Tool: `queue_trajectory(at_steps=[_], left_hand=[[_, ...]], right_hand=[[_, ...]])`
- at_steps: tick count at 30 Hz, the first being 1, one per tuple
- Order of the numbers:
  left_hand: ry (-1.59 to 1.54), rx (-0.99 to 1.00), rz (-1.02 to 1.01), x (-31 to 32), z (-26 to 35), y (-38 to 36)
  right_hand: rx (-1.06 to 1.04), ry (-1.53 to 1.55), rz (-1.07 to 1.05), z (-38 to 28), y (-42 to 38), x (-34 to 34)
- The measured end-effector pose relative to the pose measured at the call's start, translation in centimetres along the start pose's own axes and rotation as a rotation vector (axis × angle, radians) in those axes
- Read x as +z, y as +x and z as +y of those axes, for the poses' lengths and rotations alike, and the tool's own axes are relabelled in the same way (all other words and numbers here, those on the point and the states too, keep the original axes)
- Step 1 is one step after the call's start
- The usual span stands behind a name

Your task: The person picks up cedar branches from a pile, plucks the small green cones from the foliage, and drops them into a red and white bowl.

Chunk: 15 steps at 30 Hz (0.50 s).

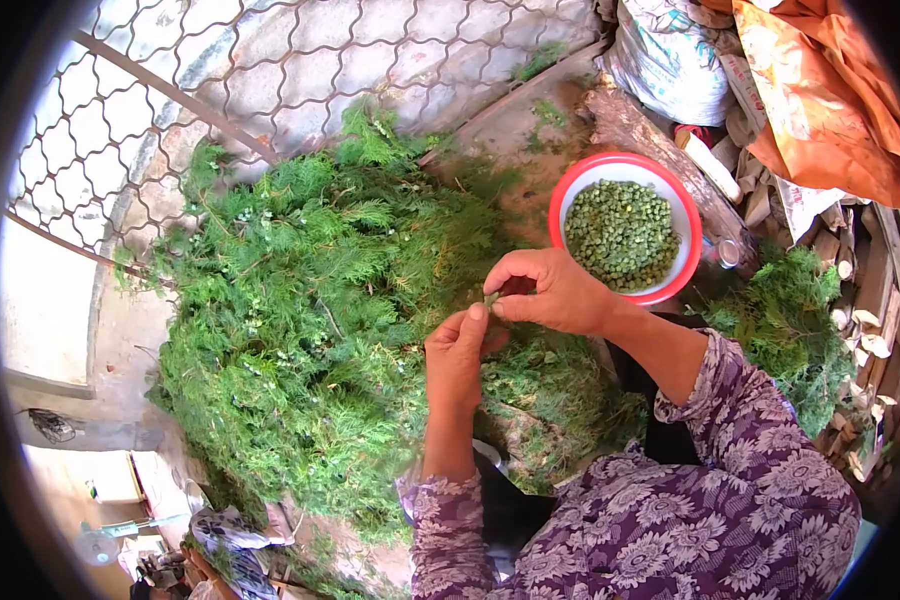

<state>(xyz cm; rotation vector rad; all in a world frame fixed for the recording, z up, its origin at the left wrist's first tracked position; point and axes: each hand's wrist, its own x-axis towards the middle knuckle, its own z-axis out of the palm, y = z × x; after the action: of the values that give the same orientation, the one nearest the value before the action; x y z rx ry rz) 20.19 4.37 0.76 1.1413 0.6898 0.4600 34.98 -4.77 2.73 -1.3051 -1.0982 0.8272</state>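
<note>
My left hand [457,345] and my right hand [555,292] meet over a large heap of feathery green conifer branches [310,280]. Between the fingertips of both hands is a small green sprig [491,299], mostly covered by the fingers. Each hand is closed in a pinch. Just beyond my right hand stands a basin with a red rim [560,200] and white inside. It holds many small, round green cones [625,235]. Pale green cones also show among the branches of the heap.
Wire mesh [300,60] with rusty bars lies along the far side. At the right are a log [660,130], a smaller bunch of branches [790,320], split firewood [880,290], an orange sack [820,100] and a white sack [670,65]. A fan [95,545] stands lower left.
</note>
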Motion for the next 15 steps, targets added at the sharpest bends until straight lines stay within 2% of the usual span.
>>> queue_trajectory(at_steps=[6, 8, 11, 15], left_hand=[[0.029, -0.038, 0.111, -0.5, 0.5, -0.9], [0.122, 0.065, 0.16, -0.4, 0.8, -1.3], [0.148, 0.038, 0.145, -0.2, 0.7, -1.9], [-0.026, -0.047, 0.154, 0.2, 0.8, -2.1]], right_hand=[[0.057, 0.084, 0.052, 0.0, 0.1, 0.3], [0.07, 0.1, 0.058, 0.4, 0.2, 0.2], [0.079, 0.138, 0.059, 0.4, 0.4, 0.3], [0.056, 0.164, 0.008, 0.5, 0.1, 1.3]])
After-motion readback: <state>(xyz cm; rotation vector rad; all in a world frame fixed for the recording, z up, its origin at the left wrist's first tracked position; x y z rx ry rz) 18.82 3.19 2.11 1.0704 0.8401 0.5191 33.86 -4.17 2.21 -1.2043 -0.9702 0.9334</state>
